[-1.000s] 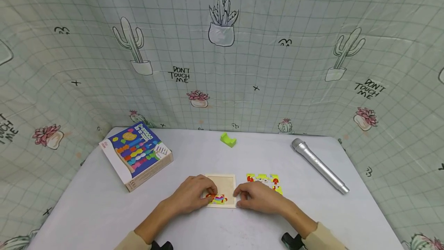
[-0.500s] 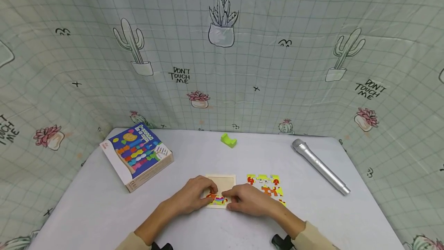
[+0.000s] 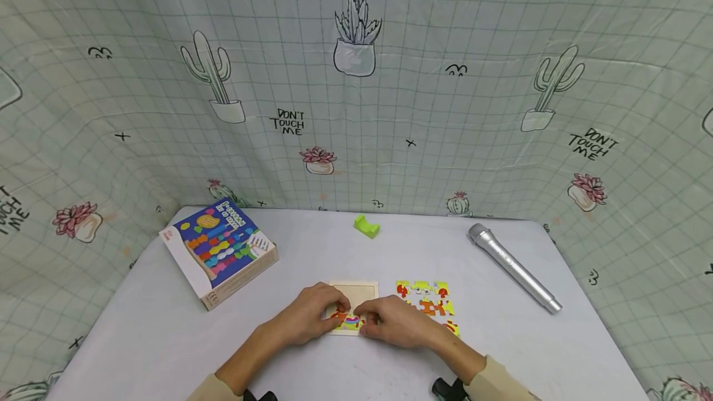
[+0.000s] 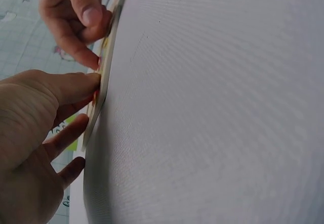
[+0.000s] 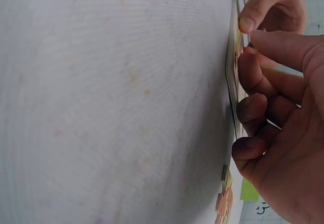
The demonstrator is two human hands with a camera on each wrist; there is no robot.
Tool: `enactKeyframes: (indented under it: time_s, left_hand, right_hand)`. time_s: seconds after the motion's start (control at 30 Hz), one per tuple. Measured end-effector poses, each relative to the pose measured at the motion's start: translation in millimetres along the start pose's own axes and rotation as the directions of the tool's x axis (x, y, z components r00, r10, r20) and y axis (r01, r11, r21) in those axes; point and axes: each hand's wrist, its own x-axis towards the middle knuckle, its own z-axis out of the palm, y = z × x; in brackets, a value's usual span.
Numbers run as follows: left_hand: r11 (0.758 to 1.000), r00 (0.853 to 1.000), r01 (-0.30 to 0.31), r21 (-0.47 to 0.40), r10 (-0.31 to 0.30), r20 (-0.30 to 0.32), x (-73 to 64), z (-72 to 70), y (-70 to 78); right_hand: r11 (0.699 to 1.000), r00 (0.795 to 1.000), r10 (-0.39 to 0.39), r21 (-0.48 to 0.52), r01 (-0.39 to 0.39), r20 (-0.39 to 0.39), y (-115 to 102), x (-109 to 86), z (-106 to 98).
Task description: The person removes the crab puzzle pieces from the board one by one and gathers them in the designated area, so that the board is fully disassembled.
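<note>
A shallow wooden puzzle tray (image 3: 362, 292) lies at the near middle of the table. Along its near edge sit colourful jigsaw pieces (image 3: 352, 320), orange at the left and rainbow-striped in the middle. My left hand (image 3: 313, 309) rests at the tray's left side, thumb and finger pinching the orange piece, which it partly covers. From the right, my right hand (image 3: 398, 322) reaches over the tray's rim, its thumb and bent index finger on the rainbow piece. In the right wrist view the remaining fingers of my right hand (image 5: 283, 107) are curled, and the thumbs nearly meet.
Several loose jigsaw pieces (image 3: 427, 306) lie right of the tray, partly behind the right hand. A blue game box (image 3: 220, 246) stands at the left, a green block (image 3: 367, 227) at the back, and a silver microphone (image 3: 515, 268) at the right. A patterned cloth hangs behind.
My right hand has moved left from the tray's right rim onto the rainbow piece, uncovering more loose pieces at the right. The left hand has stayed in place.
</note>
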Motion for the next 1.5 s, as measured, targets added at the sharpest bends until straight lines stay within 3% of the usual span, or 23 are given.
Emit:
enactKeyframes:
  time_s: [0.4, 0.57, 0.73, 1.0, 1.23, 1.5]
  left_hand:
    - [1.000, 1.000, 0.013, -0.023, -0.013, 0.026, 0.4, 1.1, 0.0]
    - [1.000, 1.000, 0.011, 0.007, -0.011, 0.024, 0.8, 2.9, -1.7]
    - [0.999, 1.000, 0.007, 0.041, -0.008, 0.018, 1.6, 4.0, -2.3]
    - [0.998, 1.000, -0.002, 0.059, 0.001, 0.022, 2.5, 2.8, -0.4]
    - [0.999, 0.999, 0.002, 0.041, -0.004, 0.045, 3.7, 1.9, 1.2]
    - [0.998, 0.999, -0.005, 0.062, 0.003, 0.033, 0.5, 1.2, 0.2]
  right_hand:
    - [0.998, 0.999, -0.013, -0.068, 0.010, -0.052, 0.4, -1.2, 1.0]
    - [0.998, 0.996, -0.005, -0.069, -0.002, -0.092, -0.3, -0.5, 2.5]
    - [0.998, 0.990, 0.027, -0.044, -0.034, -0.139, -1.7, 2.9, 4.4]
    - [0.997, 0.988, 0.057, 0.053, -0.050, -0.146, -1.9, 1.4, 1.6]
    - [0.995, 0.982, 0.064, 0.088, -0.050, -0.177, 10.1, -12.5, -8.8]
    - [0.992, 0.989, 0.088, 0.104, -0.076, -0.121, 30.5, -43.6, -38.3]
